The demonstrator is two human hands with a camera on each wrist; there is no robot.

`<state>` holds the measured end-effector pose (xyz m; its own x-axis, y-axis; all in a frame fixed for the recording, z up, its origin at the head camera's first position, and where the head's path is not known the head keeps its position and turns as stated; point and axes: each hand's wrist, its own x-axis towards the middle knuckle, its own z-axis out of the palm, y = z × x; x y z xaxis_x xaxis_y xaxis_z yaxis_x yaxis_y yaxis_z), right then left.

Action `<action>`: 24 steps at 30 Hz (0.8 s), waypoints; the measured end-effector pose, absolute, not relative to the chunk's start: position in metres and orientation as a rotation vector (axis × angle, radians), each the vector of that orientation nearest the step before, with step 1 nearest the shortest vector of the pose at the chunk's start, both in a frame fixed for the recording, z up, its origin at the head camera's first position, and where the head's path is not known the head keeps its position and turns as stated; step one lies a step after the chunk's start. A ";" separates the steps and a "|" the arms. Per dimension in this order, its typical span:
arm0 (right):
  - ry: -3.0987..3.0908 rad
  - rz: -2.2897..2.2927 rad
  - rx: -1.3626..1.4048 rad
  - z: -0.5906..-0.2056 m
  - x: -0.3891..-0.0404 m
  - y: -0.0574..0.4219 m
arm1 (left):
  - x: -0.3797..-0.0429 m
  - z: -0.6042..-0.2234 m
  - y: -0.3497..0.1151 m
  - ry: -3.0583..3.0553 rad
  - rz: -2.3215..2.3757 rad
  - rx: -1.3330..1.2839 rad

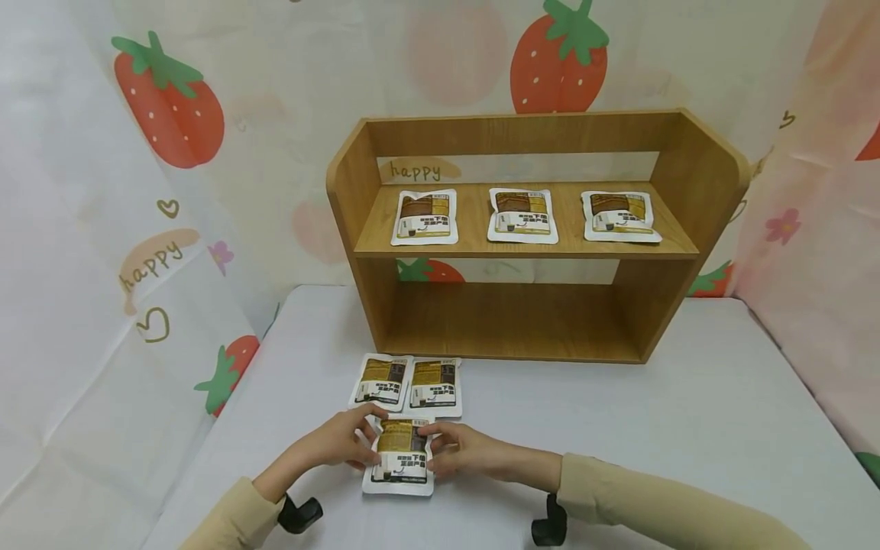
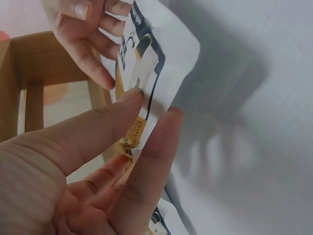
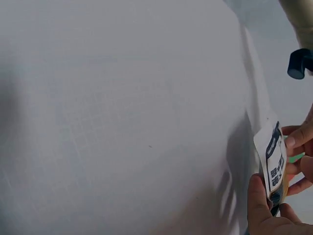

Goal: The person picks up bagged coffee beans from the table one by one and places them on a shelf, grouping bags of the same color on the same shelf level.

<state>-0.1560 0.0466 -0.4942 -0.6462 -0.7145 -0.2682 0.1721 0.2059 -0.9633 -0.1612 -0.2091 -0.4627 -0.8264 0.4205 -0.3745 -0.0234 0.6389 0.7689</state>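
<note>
In the head view, my left hand (image 1: 344,439) grips the left edge of a white food pouch (image 1: 402,462) with a gold and dark printed label. My right hand (image 1: 467,451) holds the same pouch by its right edge. The left wrist view shows the left thumb and a finger pinching the pouch (image 2: 146,78), which is tilted up off the white surface. Two similar pouches, a left one (image 1: 381,382) and a right one (image 1: 436,386), lie side by side just behind it.
A two-tier wooden shelf (image 1: 525,256) stands behind on the white table (image 1: 715,428). Three pouches lie on its upper board: left (image 1: 425,218), middle (image 1: 523,216) and right (image 1: 620,217). A strawberry-print cloth (image 1: 302,92) hangs behind. Black devices are on both wrists.
</note>
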 end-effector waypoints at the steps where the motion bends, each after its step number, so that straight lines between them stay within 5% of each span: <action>1: 1.764 -1.528 -0.522 -0.492 -0.157 0.048 | -0.162 -0.463 -0.209 2.330 1.112 0.316; 24: 2.103 -1.575 -0.639 -0.467 -0.200 0.071 | -0.192 -0.449 -0.184 2.437 1.431 0.374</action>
<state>-0.1995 0.0707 -0.4668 -0.7992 -0.5973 -0.0669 -0.1036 0.2465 -0.9636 -0.1924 -0.1836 -0.4491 -0.9243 0.3634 -0.1165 0.0753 0.4730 0.8778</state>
